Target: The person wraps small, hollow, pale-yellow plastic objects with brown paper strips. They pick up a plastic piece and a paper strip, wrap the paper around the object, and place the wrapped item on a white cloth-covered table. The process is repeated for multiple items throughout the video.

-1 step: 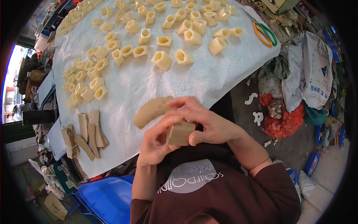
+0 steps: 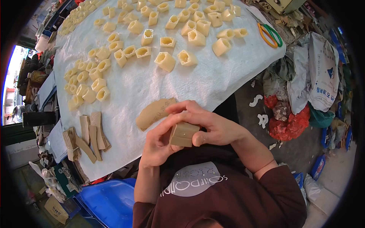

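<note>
Brown block (image 2: 182,136) slightly turned, my left hand (image 2: 156,142) and right hand (image 2: 215,128) clasp it, apparently mid-rotation, needing steady pressure next.

Red bags (image 2: 295,123) lie beside a white sack (image 2: 322,76).

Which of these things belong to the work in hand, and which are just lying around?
Likely part of the work:
tan block, in left hand and right hand
curved tan piece
brown strips
yellowish hollow pieces

Seemingly just lying about:
red bags
white floor scraps
</note>
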{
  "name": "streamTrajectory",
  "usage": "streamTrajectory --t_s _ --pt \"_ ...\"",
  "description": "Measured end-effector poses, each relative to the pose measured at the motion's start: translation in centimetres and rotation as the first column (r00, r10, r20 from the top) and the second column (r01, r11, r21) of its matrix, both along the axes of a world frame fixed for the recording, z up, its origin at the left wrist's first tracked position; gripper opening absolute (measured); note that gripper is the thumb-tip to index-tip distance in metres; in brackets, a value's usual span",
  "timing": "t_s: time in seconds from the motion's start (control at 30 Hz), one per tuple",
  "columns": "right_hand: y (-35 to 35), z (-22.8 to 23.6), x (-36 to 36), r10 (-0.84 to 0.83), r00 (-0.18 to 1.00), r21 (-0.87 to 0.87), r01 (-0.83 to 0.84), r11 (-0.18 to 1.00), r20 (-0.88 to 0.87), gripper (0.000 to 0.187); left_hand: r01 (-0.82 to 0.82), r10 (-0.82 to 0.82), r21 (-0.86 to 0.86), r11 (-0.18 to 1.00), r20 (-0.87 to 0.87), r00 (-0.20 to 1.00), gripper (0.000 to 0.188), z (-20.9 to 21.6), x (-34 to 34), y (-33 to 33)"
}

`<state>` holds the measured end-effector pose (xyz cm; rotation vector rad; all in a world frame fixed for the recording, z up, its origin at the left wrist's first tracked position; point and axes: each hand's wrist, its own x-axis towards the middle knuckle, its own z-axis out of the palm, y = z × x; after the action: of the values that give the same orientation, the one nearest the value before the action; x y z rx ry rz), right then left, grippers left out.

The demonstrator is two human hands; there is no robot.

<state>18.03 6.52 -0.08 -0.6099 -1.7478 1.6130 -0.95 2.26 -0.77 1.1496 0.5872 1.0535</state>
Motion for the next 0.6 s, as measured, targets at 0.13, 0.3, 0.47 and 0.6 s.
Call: streamTrajectory --t_s 0.13,0.3,0.47,0.6 --pt "-0.4 0.0 -1.0 0.043 0.973 -0.181 -0.086 0.980 -0.228 0.060 -0.163 0.176 -0.117 0.980 0.106 0.979 0.080 -0.3 1.6 -0.5" --pt "-0.9 -0.8 -1.7 -0.142 0.988 0.172 0.150 0.974 -0.058 0.051 -0.160 0.177 -0.107 0.981 0.173 0.969 0.078 -2.4 0.9 -0.8" --pt "-1.4 -0.2 -1.6 -0.136 0.990 0.109 0.132 0.985 0.031 0.048 -0.129 0.133 -0.062 0.990 0.081 0.988 0.065 -1.4 1.0 -0.3" --pt "-2.1 -0.2 -2.5 -0.166 0.975 -0.138 0.146 0.980 -0.150 0.037 -0.165 0.165 -0.006 0.986 -0.019 0.986 0.059 -0.7 1.3 -0.3"
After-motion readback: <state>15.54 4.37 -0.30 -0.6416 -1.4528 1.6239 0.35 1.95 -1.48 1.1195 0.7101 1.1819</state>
